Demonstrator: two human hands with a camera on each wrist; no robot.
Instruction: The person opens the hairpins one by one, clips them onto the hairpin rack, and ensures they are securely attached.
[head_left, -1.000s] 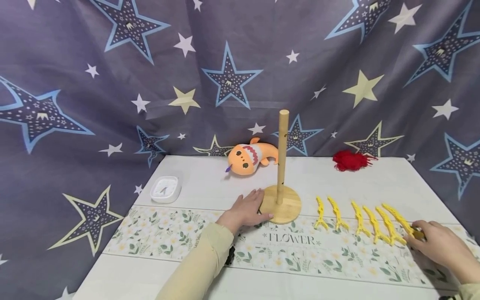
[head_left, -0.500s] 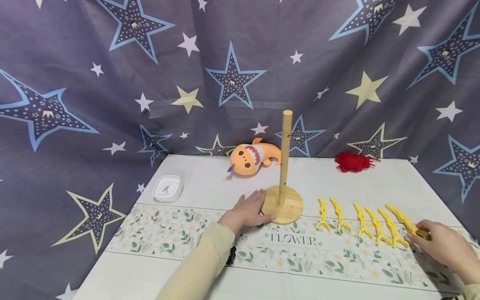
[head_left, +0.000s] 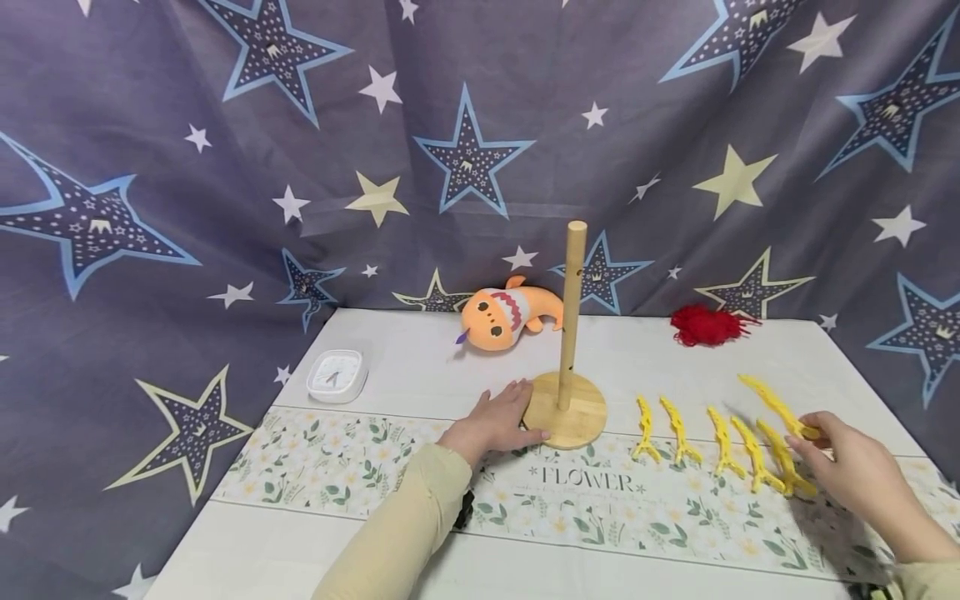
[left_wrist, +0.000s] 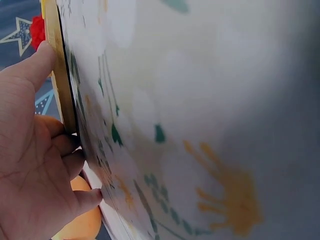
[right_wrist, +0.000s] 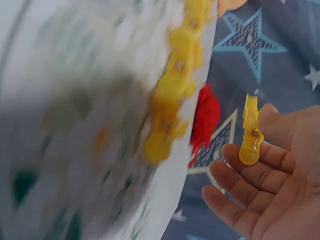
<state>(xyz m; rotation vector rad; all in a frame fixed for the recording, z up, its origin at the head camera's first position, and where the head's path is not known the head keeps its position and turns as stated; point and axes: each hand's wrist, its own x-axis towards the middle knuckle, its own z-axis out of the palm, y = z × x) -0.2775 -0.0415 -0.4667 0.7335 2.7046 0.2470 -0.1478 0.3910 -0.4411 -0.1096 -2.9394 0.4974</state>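
Note:
My left hand point(head_left: 491, 423) rests at the left side of a round wooden base point(head_left: 588, 414), fingers extended and thumb at its front edge. An upright wooden post point(head_left: 572, 317) with small dark holes rises from this base. At the right, my right hand point(head_left: 851, 458) pinches one end of a yellow branch-shaped piece point(head_left: 772, 402) between thumb and fingers, raised above the table. The right wrist view shows the end of the held yellow piece point(right_wrist: 251, 135) against the fingers. Several similar yellow pieces point(head_left: 677, 427) lie in a row between the base and my right hand.
An orange shark plush point(head_left: 491, 323) lies behind the post. At the left stands a white clock point(head_left: 336, 377), and a red yarn bundle point(head_left: 705, 325) sits at the back right. A star-patterned curtain point(head_left: 465, 250) hangs behind the table; a flower-print strip point(head_left: 330, 454) crosses it.
My right hand has lifted the rightmost yellow piece off the table and moved it up and left. My left hand has stayed at the wooden base.

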